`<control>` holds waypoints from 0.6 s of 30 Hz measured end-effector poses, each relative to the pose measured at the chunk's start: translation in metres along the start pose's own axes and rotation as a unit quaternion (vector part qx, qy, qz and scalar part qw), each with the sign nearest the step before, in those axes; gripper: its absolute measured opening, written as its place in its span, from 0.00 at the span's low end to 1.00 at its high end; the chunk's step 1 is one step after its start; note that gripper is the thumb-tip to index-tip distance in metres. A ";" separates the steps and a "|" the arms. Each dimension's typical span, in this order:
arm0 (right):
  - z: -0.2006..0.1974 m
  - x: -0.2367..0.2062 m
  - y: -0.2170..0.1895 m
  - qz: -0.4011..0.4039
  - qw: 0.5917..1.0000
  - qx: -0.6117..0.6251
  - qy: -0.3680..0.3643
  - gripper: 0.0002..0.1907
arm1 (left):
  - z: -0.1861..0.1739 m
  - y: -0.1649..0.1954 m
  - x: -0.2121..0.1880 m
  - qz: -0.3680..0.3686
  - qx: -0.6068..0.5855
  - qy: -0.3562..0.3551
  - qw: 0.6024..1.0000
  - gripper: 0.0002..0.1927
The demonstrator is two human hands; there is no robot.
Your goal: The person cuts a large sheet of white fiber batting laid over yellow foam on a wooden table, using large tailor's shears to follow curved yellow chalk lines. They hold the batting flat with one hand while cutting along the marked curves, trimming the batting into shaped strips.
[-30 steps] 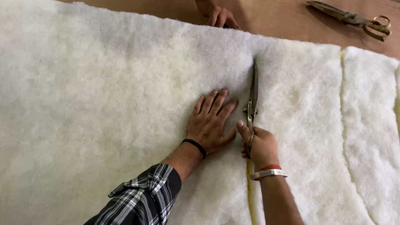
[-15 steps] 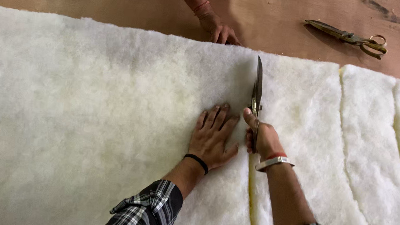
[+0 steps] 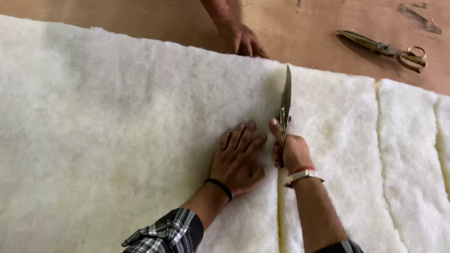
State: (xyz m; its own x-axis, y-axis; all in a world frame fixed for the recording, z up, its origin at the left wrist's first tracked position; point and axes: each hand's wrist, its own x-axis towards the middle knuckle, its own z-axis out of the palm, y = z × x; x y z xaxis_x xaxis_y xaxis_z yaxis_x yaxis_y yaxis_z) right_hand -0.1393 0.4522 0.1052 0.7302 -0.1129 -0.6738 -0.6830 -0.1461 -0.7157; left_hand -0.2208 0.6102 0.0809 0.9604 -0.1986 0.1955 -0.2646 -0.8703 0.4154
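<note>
fingers (image 3: pixel 277 131) hide shears (image 3: pixel 286 102) handles, batting (image 3: pixel 101 133) cropped

Batting (image 3: pixel 101 133) looks like soft, fluffy, matt off-white fibre w/ a fuzzy surface, shears (image 3: pixel 285 107) are dull worn metal, spare scissors (image 3: pixel 386 48) tarnished brassy metal, table (image 3: pixel 112 0) matt brown wood w/ scuffs, sleeves (image 3: pixel 165 242) woven plaid cloth, bangle (image 3: pixel 302 175) shiny metal.
</note>
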 end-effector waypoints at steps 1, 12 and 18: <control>0.002 0.005 -0.007 0.007 1.000 0.012 0.001 0.31 | -0.001 0.000 0.001 -0.003 -0.002 -0.006 1.000 0.40; -0.002 0.020 -0.012 -0.049 0.998 -0.037 0.032 0.25 | -0.008 0.002 0.003 -0.015 -0.015 -0.062 0.998 0.42; 0.006 0.017 -0.027 -0.023 0.999 -0.001 0.037 0.27 | -0.004 0.003 0.003 -0.014 0.021 -0.067 0.997 0.42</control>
State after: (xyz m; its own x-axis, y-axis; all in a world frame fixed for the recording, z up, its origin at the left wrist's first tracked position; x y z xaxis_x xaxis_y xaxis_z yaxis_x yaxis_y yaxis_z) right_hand -0.1082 0.4601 0.1122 0.7607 -0.1780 -0.6243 -0.6482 -0.1555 -0.7454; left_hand -0.2190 0.6092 0.0861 0.9711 -0.2305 0.0620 -0.2365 -0.8939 0.3808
